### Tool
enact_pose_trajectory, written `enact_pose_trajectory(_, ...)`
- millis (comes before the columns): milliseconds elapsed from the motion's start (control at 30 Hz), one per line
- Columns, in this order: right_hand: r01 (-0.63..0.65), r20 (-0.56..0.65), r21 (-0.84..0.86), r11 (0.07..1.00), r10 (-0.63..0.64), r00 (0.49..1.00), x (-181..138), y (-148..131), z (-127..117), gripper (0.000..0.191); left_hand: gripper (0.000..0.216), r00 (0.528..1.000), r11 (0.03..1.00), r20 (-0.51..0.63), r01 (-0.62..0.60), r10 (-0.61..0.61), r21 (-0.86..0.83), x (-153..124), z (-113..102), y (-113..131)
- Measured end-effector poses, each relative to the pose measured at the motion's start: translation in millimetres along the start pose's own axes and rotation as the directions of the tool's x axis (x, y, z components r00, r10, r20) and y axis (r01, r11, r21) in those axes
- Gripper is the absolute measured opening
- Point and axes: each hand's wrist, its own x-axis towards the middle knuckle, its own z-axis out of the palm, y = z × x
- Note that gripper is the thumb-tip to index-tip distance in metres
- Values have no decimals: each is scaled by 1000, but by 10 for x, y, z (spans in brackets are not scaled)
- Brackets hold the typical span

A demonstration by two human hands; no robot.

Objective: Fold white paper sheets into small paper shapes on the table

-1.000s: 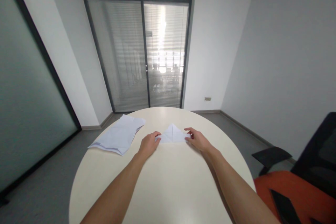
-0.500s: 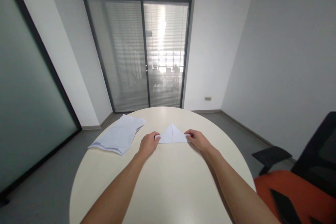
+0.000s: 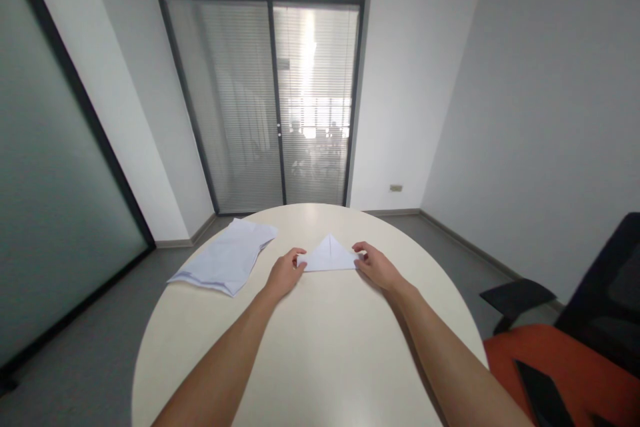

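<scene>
A white sheet of paper (image 3: 330,256), folded to a pointed peak with a flat strip along its base, lies on the round table in front of me. A crease runs down the middle of the peak. At its left end, my left hand (image 3: 287,271) is closed, thumb on the near side and fingers on the far side. Over the right end, my right hand (image 3: 379,267) curls its fingers, with the thumb at the paper's edge and the index finger a little raised.
A stack of creased white paper sheets (image 3: 227,257) lies on the left part of the cream table (image 3: 320,360). An orange chair (image 3: 565,373) with black armrests stands at the right. Beyond the table are a glass door (image 3: 225,113) with blinds and white walls.
The folded paper has shifted very slightly to the right. My right hand's fingers have lifted and loosened a little; my left hand has barely moved.
</scene>
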Motion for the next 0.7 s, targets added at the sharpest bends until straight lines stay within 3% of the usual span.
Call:
enact_pose_trajectory(167,198,-25,-135,971,-204,979,0,-151,22,32,25,1000,994,2,22,-23,108,-19,-33,82)
enact_pose_trajectory(333,376,112,-110,920,-364,925,-15,-428,125,37,22,1000,994,19,-3,1,111,-21,-39,110)
enact_pose_trajectory(700,315,194,-164,935,-282,940,-48,-508,222,30,21,998,994,31,-53,50,100,-27,-10,110)
